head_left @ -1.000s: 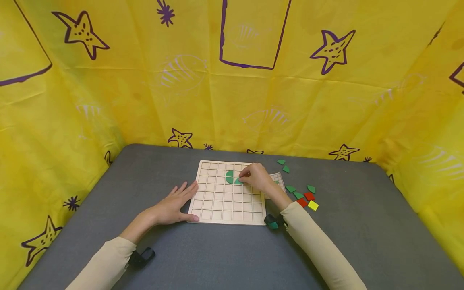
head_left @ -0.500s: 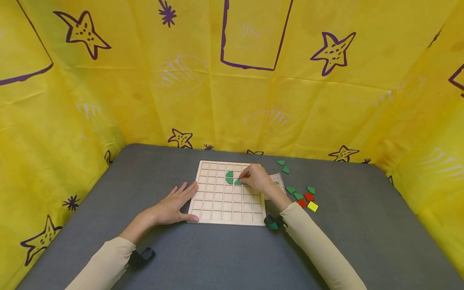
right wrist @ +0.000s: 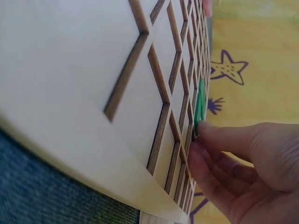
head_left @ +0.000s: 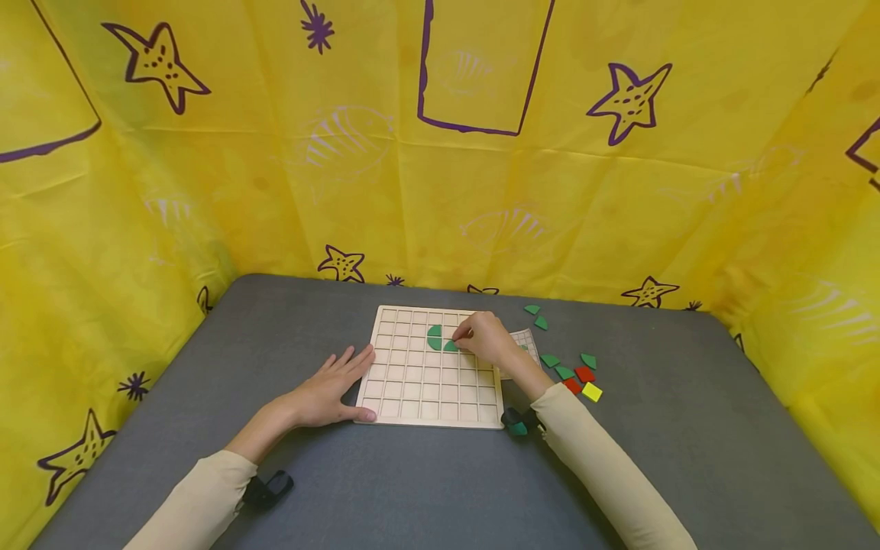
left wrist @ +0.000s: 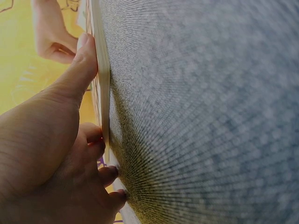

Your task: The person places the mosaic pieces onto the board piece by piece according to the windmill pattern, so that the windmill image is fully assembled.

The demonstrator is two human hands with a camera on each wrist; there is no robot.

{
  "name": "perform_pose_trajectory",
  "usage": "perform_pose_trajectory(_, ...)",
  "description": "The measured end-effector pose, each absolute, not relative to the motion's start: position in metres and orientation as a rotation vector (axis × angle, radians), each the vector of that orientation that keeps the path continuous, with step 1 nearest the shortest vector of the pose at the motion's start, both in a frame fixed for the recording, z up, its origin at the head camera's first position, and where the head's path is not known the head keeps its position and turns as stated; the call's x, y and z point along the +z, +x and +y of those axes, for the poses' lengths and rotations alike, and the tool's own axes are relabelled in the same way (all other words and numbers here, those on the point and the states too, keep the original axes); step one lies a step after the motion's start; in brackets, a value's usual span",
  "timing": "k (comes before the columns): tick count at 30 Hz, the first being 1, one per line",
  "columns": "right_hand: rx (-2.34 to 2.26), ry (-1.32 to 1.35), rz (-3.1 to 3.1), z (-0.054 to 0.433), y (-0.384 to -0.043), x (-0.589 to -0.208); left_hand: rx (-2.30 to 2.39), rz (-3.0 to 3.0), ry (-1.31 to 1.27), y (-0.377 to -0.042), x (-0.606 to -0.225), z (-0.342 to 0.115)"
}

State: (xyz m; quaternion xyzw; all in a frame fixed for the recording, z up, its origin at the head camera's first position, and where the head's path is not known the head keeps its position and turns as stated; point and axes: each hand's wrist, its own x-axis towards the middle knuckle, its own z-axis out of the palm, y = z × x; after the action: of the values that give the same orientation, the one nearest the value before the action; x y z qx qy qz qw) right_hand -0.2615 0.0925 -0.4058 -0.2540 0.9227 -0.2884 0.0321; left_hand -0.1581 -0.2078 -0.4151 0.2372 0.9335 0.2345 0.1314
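Wooden grid board [head_left: 419, 382], left hand [head_left: 330, 391] flat against its edge, right hand [head_left: 484, 338] pinching green piece [head_left: 450, 346].

A pale wooden grid board [head_left: 429, 378] lies flat on the grey table; a green quarter-round tile [head_left: 450, 346] sits in its upper cells, at five o'clock from a green half-round [head_left: 435, 337]

Bright, even light with soft shadows; head view bends at edges, wrist views blur up close.
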Motion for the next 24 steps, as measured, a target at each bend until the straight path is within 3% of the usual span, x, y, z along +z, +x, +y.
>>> perform_pose_trajectory(24,-0.757,-0.876,2.863,0.077,-0.269,-0.41,0.682,2.712,0.7,-0.159,-0.416,-0.208)
